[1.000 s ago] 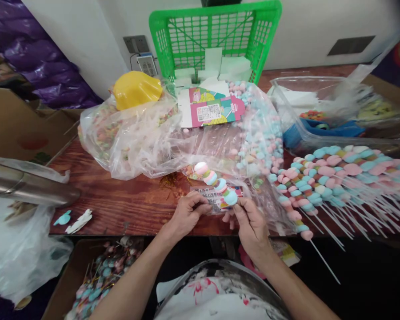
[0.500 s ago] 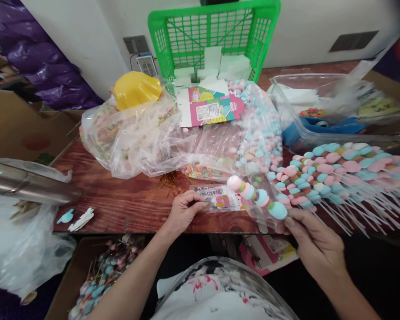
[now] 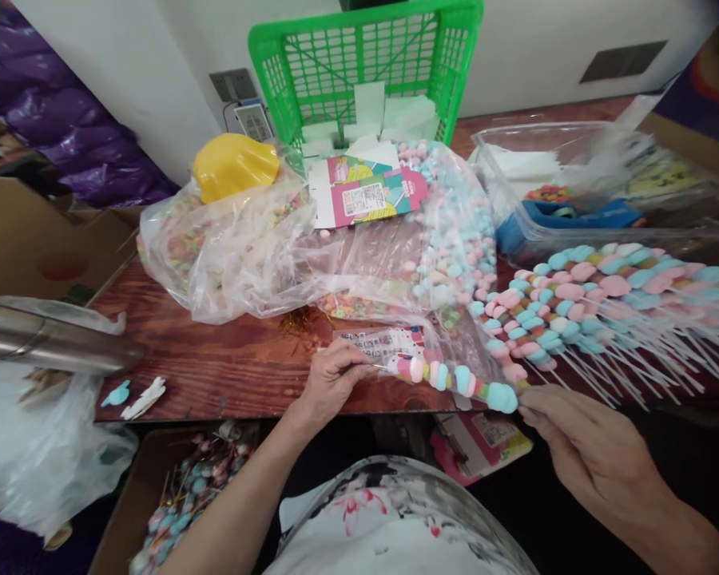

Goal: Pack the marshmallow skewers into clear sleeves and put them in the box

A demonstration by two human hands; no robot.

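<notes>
My left hand (image 3: 336, 377) pinches the edge of a clear printed plastic bag (image 3: 389, 345) near the front of the table. In my right hand (image 3: 587, 439), closed fingertips grip a marshmallow skewer (image 3: 464, 382) at its stick end. Pink, blue and small coloured candies are threaded along it, and it lies nearly level. Its far tip is at the mouth of the bag, seemingly inside, close to my left fingers. Right of it lies a heap of similar marshmallow skewers (image 3: 605, 295), their white sticks pointing toward me.
Behind the hands lie large clear bags of candy (image 3: 245, 255) with a yellow scoop-like item (image 3: 235, 168) and a printed carton (image 3: 365, 196) on top. A green basket (image 3: 260, 88) stands at the back. A clear bin (image 3: 515, 239) is right; a steel flask (image 3: 53, 335) left.
My right hand has brought the marshmallow skewer down and left, more level, so its tip meets the bag at my left fingers. My left hand keeps its pinch.
</notes>
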